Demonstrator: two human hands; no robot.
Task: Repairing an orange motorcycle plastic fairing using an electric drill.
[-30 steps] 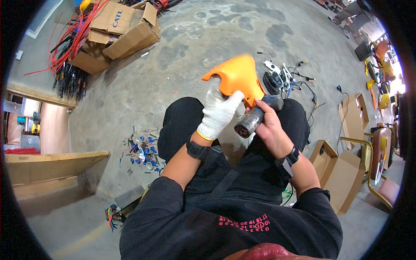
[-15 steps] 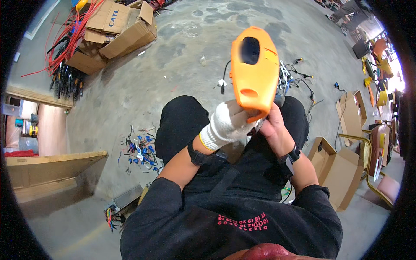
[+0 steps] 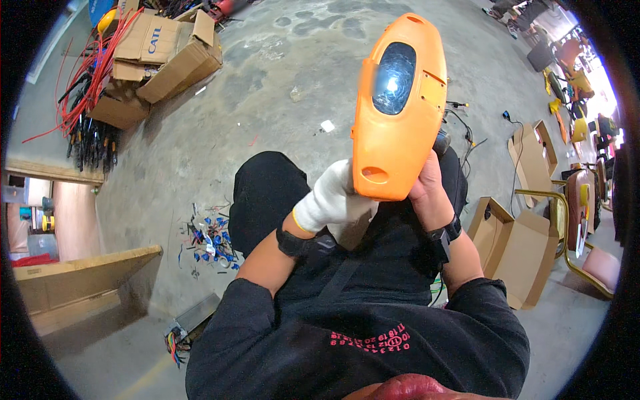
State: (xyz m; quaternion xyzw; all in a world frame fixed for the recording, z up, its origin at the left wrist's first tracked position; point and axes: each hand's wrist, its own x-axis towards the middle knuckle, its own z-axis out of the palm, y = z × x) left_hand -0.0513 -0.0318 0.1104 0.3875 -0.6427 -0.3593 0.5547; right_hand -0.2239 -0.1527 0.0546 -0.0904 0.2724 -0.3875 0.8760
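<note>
From where I stand, I see a person sitting with the orange shell (image 3: 403, 143) raised in front of the knees (image 3: 267, 193), above the concrete floor (image 3: 267, 120). The left hand (image 3: 333, 195), in a white glove, holds the shell at its lower left edge; its fingers go behind and are hidden. Perhaps the glove is there to give better grip on the smooth plastic. The right hand (image 3: 428, 187) is bare and lies at the lower right edge, also with hidden fingers, so I cannot tell how tightly it is closed, or on what. A dark rounded thing (image 3: 441, 142) shows just beside it, partly covered by the shell.

The shell stands tilted, its oval dark window (image 3: 393, 79) turned toward the face, I think so that this side can be looked at. Small blue scraps (image 3: 212, 239) lie on the floor at the left, apart from the knees, and black cables (image 3: 469, 137) lie at the right, which leaves the lap free for both arms.
</note>
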